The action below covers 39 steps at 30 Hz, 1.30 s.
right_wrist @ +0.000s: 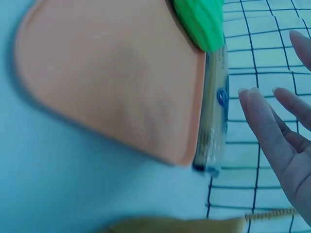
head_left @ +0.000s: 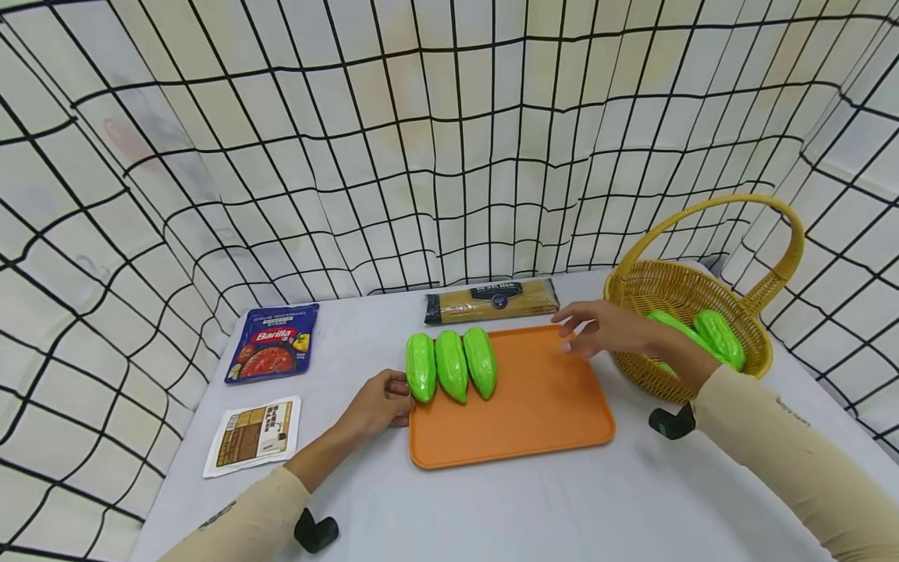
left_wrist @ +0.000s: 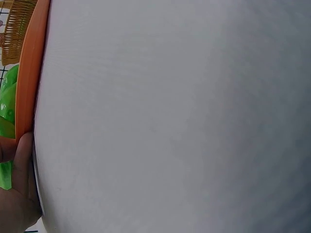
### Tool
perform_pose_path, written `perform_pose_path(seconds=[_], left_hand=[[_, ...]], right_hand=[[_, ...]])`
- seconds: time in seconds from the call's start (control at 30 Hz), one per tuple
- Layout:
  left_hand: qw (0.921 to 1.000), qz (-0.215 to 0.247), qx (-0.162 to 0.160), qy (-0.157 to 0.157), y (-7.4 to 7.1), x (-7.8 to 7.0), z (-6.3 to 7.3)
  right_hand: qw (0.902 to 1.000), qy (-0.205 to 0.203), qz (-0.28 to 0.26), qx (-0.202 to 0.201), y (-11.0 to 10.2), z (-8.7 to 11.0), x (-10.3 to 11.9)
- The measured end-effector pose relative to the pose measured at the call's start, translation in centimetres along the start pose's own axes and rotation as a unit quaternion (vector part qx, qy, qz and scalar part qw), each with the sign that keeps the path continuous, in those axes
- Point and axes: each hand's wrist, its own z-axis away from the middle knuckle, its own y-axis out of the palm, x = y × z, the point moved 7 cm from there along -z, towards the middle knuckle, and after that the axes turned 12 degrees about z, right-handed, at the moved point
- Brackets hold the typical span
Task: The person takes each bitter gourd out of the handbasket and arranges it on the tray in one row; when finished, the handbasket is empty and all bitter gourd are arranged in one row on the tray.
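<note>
Three bright green toy-like bitter melons (head_left: 452, 365) lie side by side on the left part of an orange tray (head_left: 541, 398). My left hand (head_left: 385, 402) is at the tray's left edge; in the left wrist view its thumb and fingers pinch the orange rim (left_wrist: 30, 73). Above the tray's far right corner hovers my right hand (head_left: 607, 328), fingers apart and holding nothing. The right wrist view shows this hand (right_wrist: 286, 141) with fingers extended, away from the tray. More bitter melons (head_left: 718, 337) lie in a wicker basket (head_left: 642, 375) at the right, partly hidden by the right forearm.
A pack of spaghetti (head_left: 492, 300) lies behind the tray. On the left are a blue Barilla pouch (head_left: 272, 343) and a white-and-brown packet (head_left: 254, 435). The basket's tall handle (head_left: 702, 204) arches upward. Black grid netting (head_left: 456, 156) over pale cloth surrounds the white table.
</note>
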Motion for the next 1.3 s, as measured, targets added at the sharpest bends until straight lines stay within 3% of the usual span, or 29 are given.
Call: perform_pose_path(seconds=[0.3, 0.57, 0.7, 0.93, 1.3], left_hand=[[1.0, -0.003, 0.002, 0.001, 0.0, 0.0, -0.1], [0.9999, -0.016, -0.003, -0.001, -0.1, 0.0, -0.2], [0.9999, -0.015, -0.003, -0.001, -0.1, 0.0, -0.2], [0.9998, -0.018, -0.007, -0.001, -0.1, 0.0, -0.1], [0.9999, -0.012, -0.002, 0.0, -0.1, 0.1, -0.1]], right_hand=[[0.9983, -0.018, 0.039, -0.04, -2.6, 4.6, -2.0], [0.9977, -0.019, 0.042, -0.049, -4.8, 6.9, -3.7], [0.9977, -0.02, 0.043, -0.048, -6.0, 7.4, -4.2], [0.9979, 0.025, 0.046, -0.038, -8.0, 7.8, -5.9], [0.9924, 0.068, 0.097, -0.034, -10.4, 6.3, -8.4]])
